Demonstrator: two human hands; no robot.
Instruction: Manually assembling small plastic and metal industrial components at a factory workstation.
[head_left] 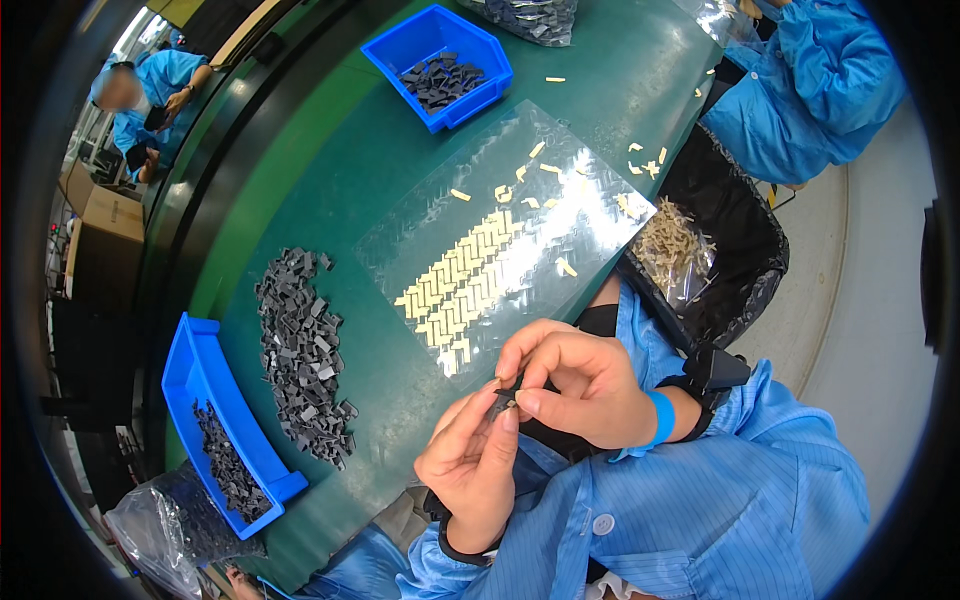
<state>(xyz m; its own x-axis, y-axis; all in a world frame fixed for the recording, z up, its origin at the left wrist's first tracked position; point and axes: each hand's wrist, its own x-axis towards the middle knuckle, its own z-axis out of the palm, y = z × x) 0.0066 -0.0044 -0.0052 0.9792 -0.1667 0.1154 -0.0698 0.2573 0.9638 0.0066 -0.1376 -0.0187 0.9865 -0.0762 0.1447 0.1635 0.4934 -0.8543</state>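
Just in front of my body, a small black plastic part [506, 394] is pinched between the fingertips of both hands. My left hand [470, 458] is closed on it from below, palm turned up. From the right, my right hand [588, 385] grips it between thumb and forefinger, a blue band around its wrist. A pale bit shows at the right fingertips, too small to name. Beyond my hands lies a clear plastic sheet [400, 250] bearing rows of small cream-yellow L-shaped pieces [468, 262]. Left of the sheet, a long heap of dark grey parts [300, 350] spreads over the table.
One blue bin [178, 365] of dark parts stands at the left, another blue bin [430, 22] at the far side. A black-lined container [755, 270] holding cream scraps [672, 245] is at the right. Co-workers in blue sit far right and far left. The green table [330, 190] supports the work.
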